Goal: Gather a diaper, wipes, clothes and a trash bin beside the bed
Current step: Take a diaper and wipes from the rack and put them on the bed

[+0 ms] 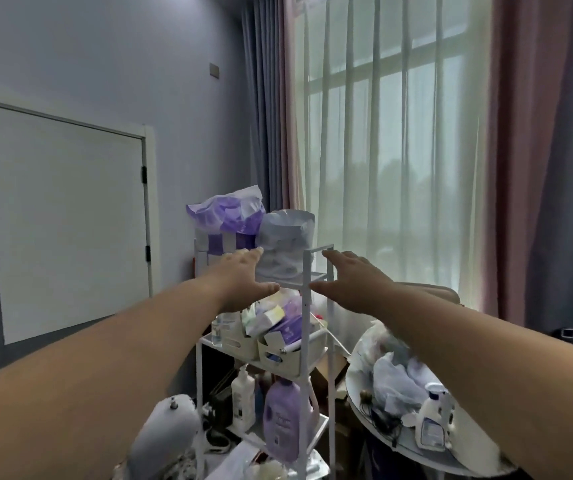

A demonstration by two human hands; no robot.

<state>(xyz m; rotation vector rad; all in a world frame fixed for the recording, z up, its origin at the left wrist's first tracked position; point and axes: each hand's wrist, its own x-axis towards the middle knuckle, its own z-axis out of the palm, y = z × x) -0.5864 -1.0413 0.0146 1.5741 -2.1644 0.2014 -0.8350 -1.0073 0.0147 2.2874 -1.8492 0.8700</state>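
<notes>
A pale grey-white diaper pack (286, 242) stands on the top shelf of a white metal rack (307, 306), with a purple-and-white pack (227, 216) behind it to the left. My left hand (243, 280) is stretched out with straight fingers at the pack's left side, fingertips close to it. My right hand (350, 277) reaches with straight fingers to the right of the rack's front post, just short of the pack. Neither hand holds anything. I cannot tell whether my left fingertips touch the pack.
The rack's middle shelf carries white bins (288, 348) stuffed with small packets. Lower down stand a purple bottle (283, 422) and a white pump bottle (243, 393). A round table (451, 455) at right bears bags and a white bottle (432, 422). Curtains and a window lie behind.
</notes>
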